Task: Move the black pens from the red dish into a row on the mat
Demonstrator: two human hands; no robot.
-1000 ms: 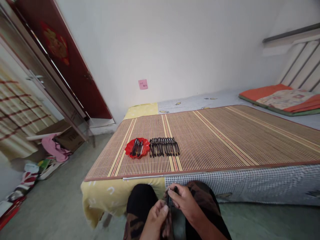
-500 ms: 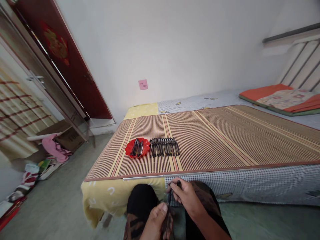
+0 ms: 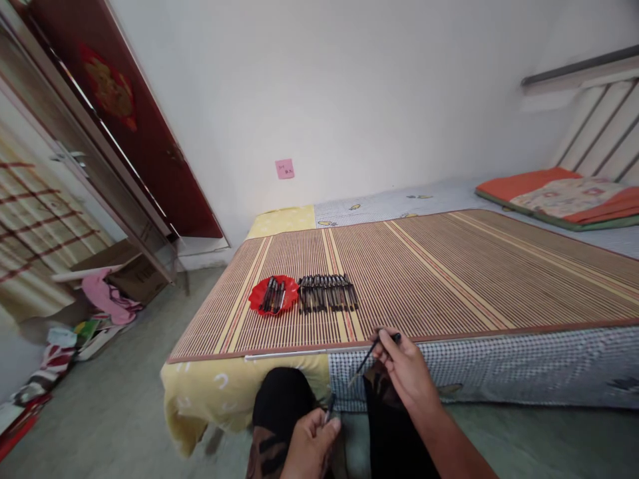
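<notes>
My right hand [image 3: 402, 364] is raised at the bed's front edge, its fingers closed on a slim dark pen [image 3: 366, 360] that slants down left to a thin pale tip. A dark end of something sticks out by its index finger. Lower down, above my lap, my left hand [image 3: 310, 440] pinches a short dark pen part [image 3: 329, 407] pointing up. The two hands are apart. Beyond them, a tight row of black pens [image 3: 327, 293] lies on the striped bamboo mat [image 3: 424, 279]. To its left, a red scalloped plate [image 3: 254, 297] holds several more pens [image 3: 272, 294].
The mat covers a bed with a yellow and checked sheet [image 3: 214, 392]. A folded orange quilt [image 3: 519, 183] lies at the far right. A pink note [image 3: 285, 169] is stuck on the wall. Boxes [image 3: 140, 276] and a pink cloth [image 3: 110, 296] are at the left.
My hands have separated: the right moved up and to the right with the slim pen, drawing it away from the part in my left hand, which dropped slightly.
</notes>
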